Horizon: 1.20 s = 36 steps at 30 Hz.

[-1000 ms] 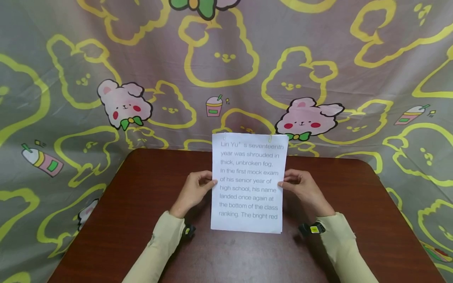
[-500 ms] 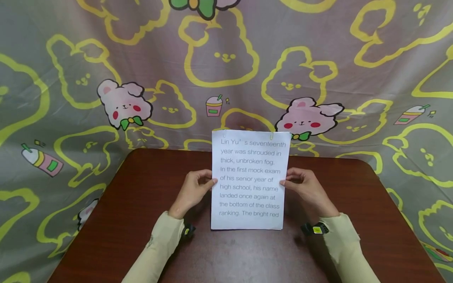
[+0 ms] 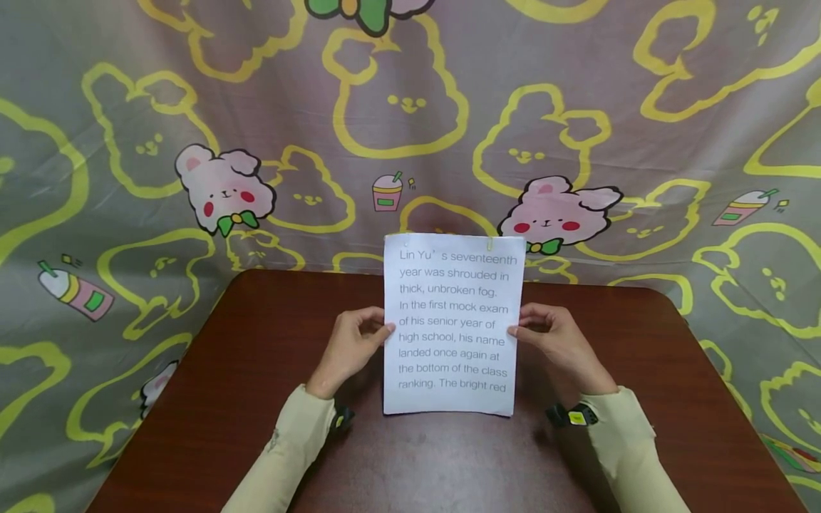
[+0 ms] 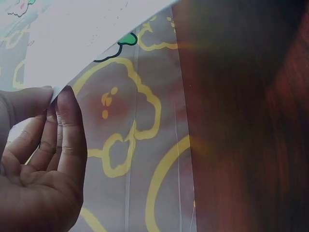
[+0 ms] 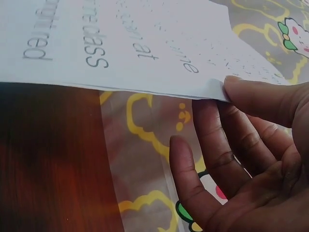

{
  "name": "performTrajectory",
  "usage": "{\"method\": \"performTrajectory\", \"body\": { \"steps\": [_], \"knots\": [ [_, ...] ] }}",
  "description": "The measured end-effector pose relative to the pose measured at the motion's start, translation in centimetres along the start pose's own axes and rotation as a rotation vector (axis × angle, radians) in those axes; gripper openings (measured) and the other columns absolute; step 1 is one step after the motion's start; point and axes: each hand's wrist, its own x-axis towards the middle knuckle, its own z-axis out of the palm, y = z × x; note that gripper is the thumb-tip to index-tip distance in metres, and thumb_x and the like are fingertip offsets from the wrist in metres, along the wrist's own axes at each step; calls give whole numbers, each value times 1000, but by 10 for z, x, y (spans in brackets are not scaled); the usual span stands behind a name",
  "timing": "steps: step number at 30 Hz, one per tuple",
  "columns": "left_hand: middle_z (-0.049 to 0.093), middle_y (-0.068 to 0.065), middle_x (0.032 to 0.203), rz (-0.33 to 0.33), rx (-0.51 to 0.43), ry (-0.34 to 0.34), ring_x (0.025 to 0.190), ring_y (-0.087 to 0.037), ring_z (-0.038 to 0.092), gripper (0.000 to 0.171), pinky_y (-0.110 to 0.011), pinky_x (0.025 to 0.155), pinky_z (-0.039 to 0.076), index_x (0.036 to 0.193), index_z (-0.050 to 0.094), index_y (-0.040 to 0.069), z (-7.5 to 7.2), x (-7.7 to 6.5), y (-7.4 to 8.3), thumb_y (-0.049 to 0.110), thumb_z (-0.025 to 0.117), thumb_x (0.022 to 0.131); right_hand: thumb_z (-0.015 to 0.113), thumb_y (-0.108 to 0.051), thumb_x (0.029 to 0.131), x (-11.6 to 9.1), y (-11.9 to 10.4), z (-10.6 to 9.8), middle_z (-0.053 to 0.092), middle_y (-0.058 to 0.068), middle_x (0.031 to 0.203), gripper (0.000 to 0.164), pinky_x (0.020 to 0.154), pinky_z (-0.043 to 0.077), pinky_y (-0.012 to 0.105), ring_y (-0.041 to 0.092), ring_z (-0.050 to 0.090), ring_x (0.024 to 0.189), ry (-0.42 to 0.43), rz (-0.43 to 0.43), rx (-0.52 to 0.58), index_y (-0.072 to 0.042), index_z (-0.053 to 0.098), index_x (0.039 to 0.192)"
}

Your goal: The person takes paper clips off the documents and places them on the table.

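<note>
A sheaf of white printed paper is held upright above the table, its large text facing me. Near its top edge sit two paper clips, the right one a yellowish paper clip, the left one faint. My left hand pinches the left edge about halfway up, thumb in front and fingers behind. On the opposite edge my right hand pinches the paper in the same manner. In the right wrist view the paper lies between thumb and fingertips, with more than one sheet edge showing. The paper's back is mostly hidden.
A dark reddish-brown table with rounded far corners lies beneath the hands. Behind it hangs a grey curtain printed with yellow outlines, rabbits and drink cups. A dark device is strapped to the right wrist.
The paper has risen slightly and its bottom edge sits a little higher. My right hand has shifted slightly to the right. My left hand keeps nearly the same place; both grips continue.
</note>
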Motion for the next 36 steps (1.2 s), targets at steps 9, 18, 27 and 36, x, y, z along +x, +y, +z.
{"method": "performTrajectory", "body": {
  "steps": [9,18,27,36],
  "knots": [
    [77,-14,90,22,20,-11,73,-26,69,10,-23,65,51,103,77,2,-2,0,-1,3,74,93,79,-22,94,1,1,-2,77,16,112,35,90,54,39,23,71,95,-15,9,13,-2,70,121],
    [77,-14,92,16,22,-30,72,-15,65,10,-23,67,51,103,78,1,-2,-1,-1,4,74,94,79,-23,94,0,1,-4,77,12,110,37,86,55,33,30,70,97,3,11,-8,-2,69,122],
    [78,-15,95,21,13,-34,74,-14,67,11,-23,68,53,105,77,1,-2,-1,-1,3,74,94,77,-23,95,3,1,-8,77,3,109,41,85,57,26,21,73,95,31,2,10,-1,65,128],
    [78,-16,97,23,9,-40,75,-15,69,12,-23,69,54,105,78,0,-2,-1,-2,3,74,94,77,-30,96,-1,-5,-11,74,6,120,47,89,55,19,14,73,101,85,-21,3,-8,62,135]
  ]
}}
